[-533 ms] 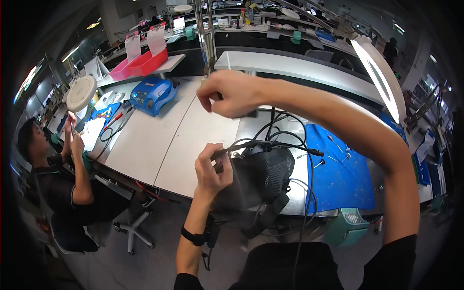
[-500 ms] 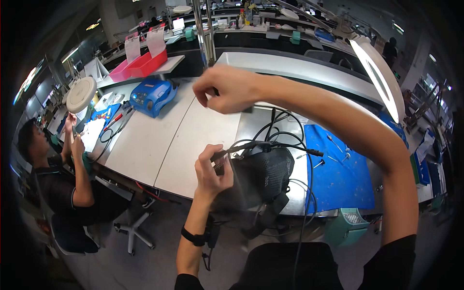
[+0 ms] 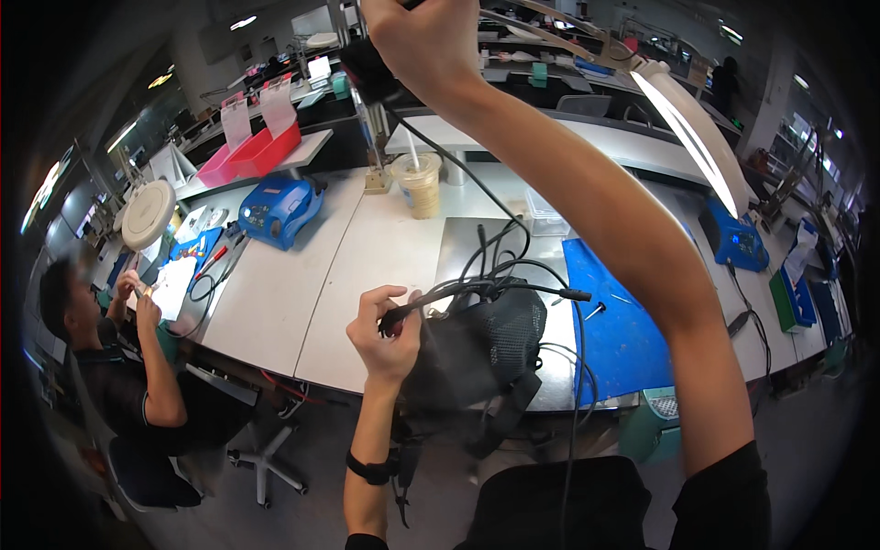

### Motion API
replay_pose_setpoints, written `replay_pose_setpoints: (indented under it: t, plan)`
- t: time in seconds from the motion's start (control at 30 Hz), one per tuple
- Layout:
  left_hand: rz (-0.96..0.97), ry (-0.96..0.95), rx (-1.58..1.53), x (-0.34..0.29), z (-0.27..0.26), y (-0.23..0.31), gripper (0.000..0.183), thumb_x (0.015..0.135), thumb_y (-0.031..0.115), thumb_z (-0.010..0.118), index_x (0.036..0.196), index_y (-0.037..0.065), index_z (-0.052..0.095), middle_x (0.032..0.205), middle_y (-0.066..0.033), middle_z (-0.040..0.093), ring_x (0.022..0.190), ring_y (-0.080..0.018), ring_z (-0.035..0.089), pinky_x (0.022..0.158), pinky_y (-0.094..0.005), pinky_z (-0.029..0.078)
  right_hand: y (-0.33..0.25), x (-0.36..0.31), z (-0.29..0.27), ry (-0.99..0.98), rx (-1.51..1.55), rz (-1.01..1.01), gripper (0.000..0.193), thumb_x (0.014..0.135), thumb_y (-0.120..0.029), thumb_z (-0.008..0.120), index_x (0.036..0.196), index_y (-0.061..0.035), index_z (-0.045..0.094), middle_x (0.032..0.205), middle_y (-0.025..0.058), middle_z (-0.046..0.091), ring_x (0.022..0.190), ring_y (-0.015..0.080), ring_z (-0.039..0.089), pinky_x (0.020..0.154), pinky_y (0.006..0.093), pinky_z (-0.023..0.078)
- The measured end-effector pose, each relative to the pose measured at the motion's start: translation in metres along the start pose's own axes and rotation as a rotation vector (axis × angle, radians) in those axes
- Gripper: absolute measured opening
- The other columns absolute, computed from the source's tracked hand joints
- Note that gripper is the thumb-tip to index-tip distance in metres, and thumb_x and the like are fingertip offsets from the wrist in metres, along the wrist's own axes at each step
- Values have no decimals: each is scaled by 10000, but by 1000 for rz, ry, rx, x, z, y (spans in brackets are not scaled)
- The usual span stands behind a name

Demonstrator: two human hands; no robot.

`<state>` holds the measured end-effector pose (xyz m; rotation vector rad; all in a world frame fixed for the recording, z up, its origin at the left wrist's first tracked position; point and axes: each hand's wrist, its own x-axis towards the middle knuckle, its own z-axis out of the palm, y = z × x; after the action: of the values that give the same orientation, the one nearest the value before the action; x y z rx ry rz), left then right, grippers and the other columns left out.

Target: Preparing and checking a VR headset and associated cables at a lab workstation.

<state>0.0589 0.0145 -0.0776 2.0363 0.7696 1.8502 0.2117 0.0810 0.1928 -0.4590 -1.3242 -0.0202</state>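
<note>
My left hand [image 3: 383,337] is closed around a bundle of black cables [image 3: 477,286] at the near edge of the bench. Beside it lies a black bag with a mesh panel [image 3: 515,328], under the cables. Raised high above the bench, my right hand [image 3: 426,41] is cut off at the top of the picture, with its fingers curled. A blurred, dark block-like piece [image 3: 369,75] hangs against that hand, and a black cable [image 3: 458,160] runs from it down to the bundle. The exact kind of that piece cannot be made out.
Behind the cables stands a lidded drink cup with a straw [image 3: 418,183]. Right of the bag lies a blue mat [image 3: 614,339] with small tools. Blue bench units [image 3: 280,211], pink bins [image 3: 247,151] and a lit ring lamp [image 3: 692,137] surround the space. A co-worker [image 3: 119,348] sits left.
My right hand has risen and moved away from me, and the dark piece and its cable now show beside it. The left hand keeps hold of the cables. The view has shifted slightly.
</note>
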Motion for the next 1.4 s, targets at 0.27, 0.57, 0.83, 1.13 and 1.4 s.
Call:
replay_pose_setpoints:
  t: [0.27,0.57,0.83,1.13,1.4]
  plan:
    - [-130,-263,-50,15,-15,4,229,811,-94,668,1011,13,637,638,-42,564,552,-107,536,538,-243,400,-25,-36,-135,-102,-526,-321,79,816,-2,687,888,-37,687,680,72,664,583,145,623,570,272,483]
    - [-138,-678,9,64,-33,34,462,669,-91,578,1114,14,645,1075,-124,673,905,-232,648,812,-354,520,28,-151,-228,252,-510,175,58,945,8,626,946,-45,651,702,-30,558,653,35,496,631,214,424]
    - [-206,-691,-32,48,3,11,307,854,-82,606,1143,-5,673,1029,-112,723,900,-206,699,779,-336,558,76,-125,-245,625,-511,235,32,935,-37,646,967,-35,650,833,35,647,732,97,576,693,274,469]
    - [50,-50,249,18,49,5,158,973,-13,639,1117,-8,704,967,-120,752,567,-101,579,531,-250,456,113,-118,-163,691,-447,810,204,865,-95,654,1060,-39,628,887,99,646,840,195,627,804,356,518]
    - [236,-21,190,21,44,-24,255,971,-48,627,1224,-11,626,1050,-157,772,614,-75,593,531,-229,440,141,-84,-112,453,-381,662,330,742,3,602,1070,8,564,933,199,645,884,324,644,855,406,513]
